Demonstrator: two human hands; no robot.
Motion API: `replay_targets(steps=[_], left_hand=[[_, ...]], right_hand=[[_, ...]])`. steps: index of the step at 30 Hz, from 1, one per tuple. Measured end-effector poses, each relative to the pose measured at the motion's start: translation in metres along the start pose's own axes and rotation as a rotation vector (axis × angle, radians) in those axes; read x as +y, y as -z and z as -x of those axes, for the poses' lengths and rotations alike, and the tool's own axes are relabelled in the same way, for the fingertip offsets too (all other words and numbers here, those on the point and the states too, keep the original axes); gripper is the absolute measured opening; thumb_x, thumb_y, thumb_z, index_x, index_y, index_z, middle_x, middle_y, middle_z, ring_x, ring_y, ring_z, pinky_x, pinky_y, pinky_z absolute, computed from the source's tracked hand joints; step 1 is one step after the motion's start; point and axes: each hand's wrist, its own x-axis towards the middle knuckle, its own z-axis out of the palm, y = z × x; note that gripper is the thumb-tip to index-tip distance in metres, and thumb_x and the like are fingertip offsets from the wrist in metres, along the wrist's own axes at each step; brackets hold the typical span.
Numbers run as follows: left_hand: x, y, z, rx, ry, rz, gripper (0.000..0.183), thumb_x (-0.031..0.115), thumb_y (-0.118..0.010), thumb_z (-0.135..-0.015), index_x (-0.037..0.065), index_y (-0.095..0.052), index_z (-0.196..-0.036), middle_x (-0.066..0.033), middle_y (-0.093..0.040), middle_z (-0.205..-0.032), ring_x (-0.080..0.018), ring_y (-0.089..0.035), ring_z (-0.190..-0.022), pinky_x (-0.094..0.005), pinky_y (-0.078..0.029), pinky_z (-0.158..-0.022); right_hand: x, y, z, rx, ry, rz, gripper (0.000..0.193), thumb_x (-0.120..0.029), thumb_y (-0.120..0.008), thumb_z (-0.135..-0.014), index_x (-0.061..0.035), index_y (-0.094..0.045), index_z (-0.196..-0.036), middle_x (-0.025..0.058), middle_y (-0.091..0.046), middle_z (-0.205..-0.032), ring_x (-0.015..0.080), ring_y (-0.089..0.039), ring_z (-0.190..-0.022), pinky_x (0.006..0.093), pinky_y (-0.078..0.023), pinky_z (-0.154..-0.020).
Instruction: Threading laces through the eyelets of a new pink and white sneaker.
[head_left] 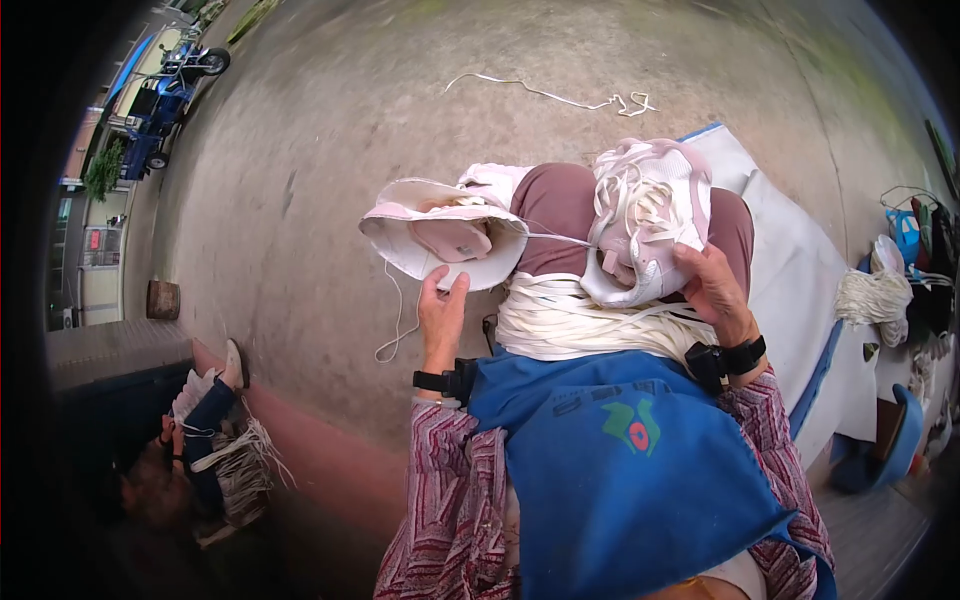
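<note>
- The left hand (442, 318) pinches the rim of one pale shoe piece (445, 237).
- The right hand (717, 287) grasps another, laced shoe piece (690, 195).
- Cream laces (590, 322) lie against the blue apron (570, 480).

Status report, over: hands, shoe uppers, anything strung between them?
Left hand pinching pale-pink shoe upper by edge. Right hand gripping lace-covered upper. Thin white strand stretched between uppers.

The left grip (441, 318) holds a pale shoe upper (445, 238), the right grip (715, 288) a second upper (650, 215), near bundled laces (600, 322).
</note>
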Motion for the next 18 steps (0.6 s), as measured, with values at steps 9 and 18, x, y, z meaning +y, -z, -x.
replay_targets(steps=[9,18], left_hand=[[0.035,0.004,-0.007,0.151,-0.216,-0.217,0.025,0.009,-0.064,-0.084,-0.001,-0.065,-0.106,-0.0034,-0.063,-0.075,-0.0117,-0.056,-0.066,-0.0281,-0.047,-0.061],[0.061,0.001,0.001,0.135,-0.325,-0.234,0.026,0.008,-0.063,-0.083,0.001,-0.065,-0.108,-0.0068,-0.064,-0.075,-0.0134,-0.058,-0.065,-0.0291,-0.048,-0.062]], right_hand=[[-0.016,-0.037,0.001,-0.160,0.345,0.504,0.035,-0.018,-0.063,-0.087,0.0062,-0.062,-0.113,0.0090,-0.067,-0.102,0.0136,-0.061,-0.093,0.0303,-0.049,-0.082],[-0.046,-0.128,-0.021,-0.299,0.274,0.232,0.021,-0.009,-0.061,-0.087,0.0062,-0.065,-0.102,0.0135,-0.069,-0.092,0.0189,-0.067,-0.081,0.0330,-0.055,-0.074]])
